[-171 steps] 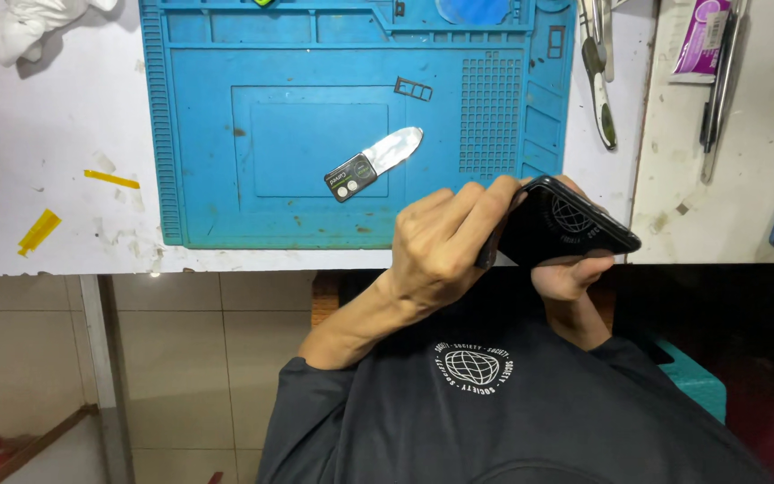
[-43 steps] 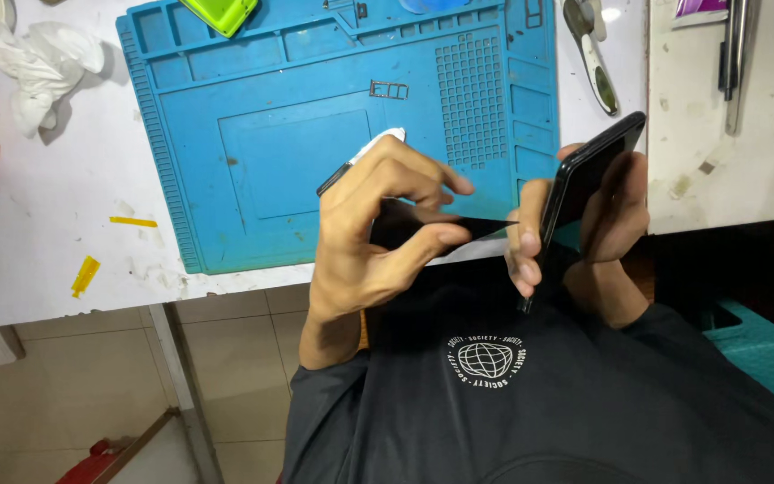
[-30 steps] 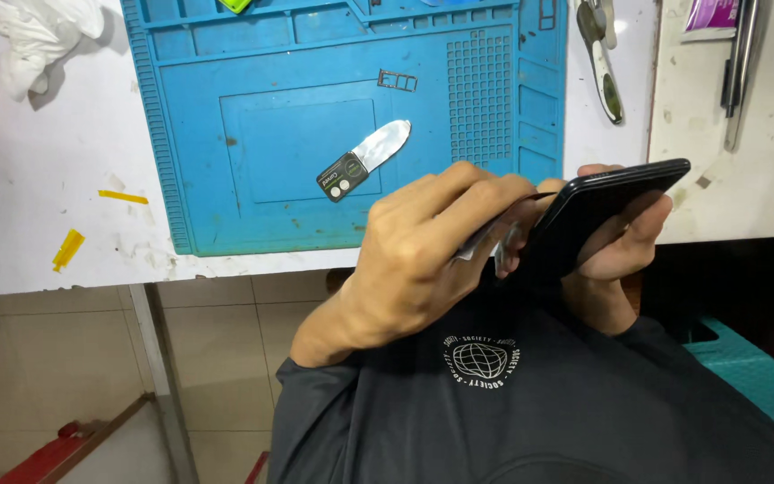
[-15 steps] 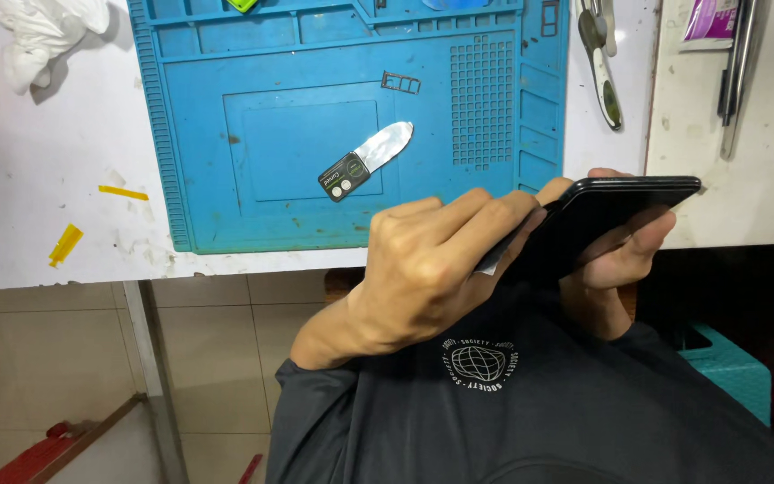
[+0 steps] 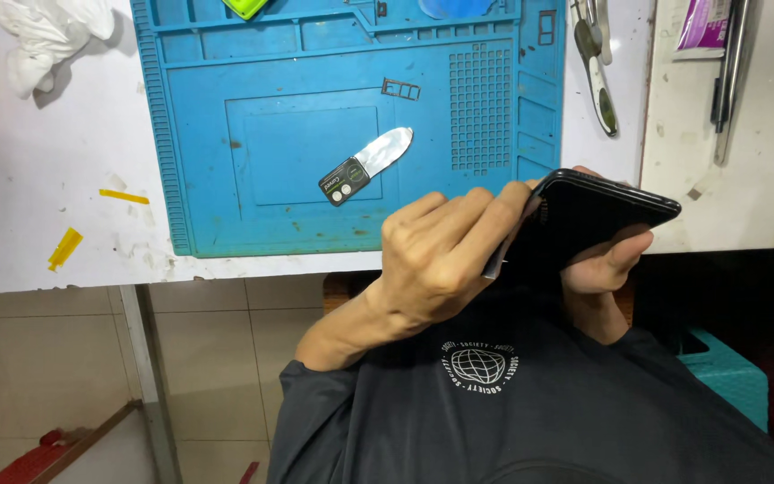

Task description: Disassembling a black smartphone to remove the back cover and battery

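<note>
A black phone is held up off the surface, just in front of the near edge, tilted with one long side raised. It is cradled from below by the right hand, whose fingers are curled under and around the body and pressed against it. The left hand is laid across the phone's near end, its fingers drawn close together and pinching what looks like a thin grey sliver against the phone's edge; whether that sliver is seated in a seam cannot be told from here.

As a judgement, an edge is being worked, and care is called for: the sliver should be kept shallow and flat to the edge, the pressure light and steady, and the phone gripped firmly from underneath so that nothing twists or slips toward the lap.

On the blue work mat a small metal pry blade with a dark handle is seen lying free, well apart from both hands, with a tiny rectangular tray frame beyond it. Tweezers are laid just off the mat's right side, a crumpled white cloth at the far left, and yellow scraps on the bare surface.
</note>
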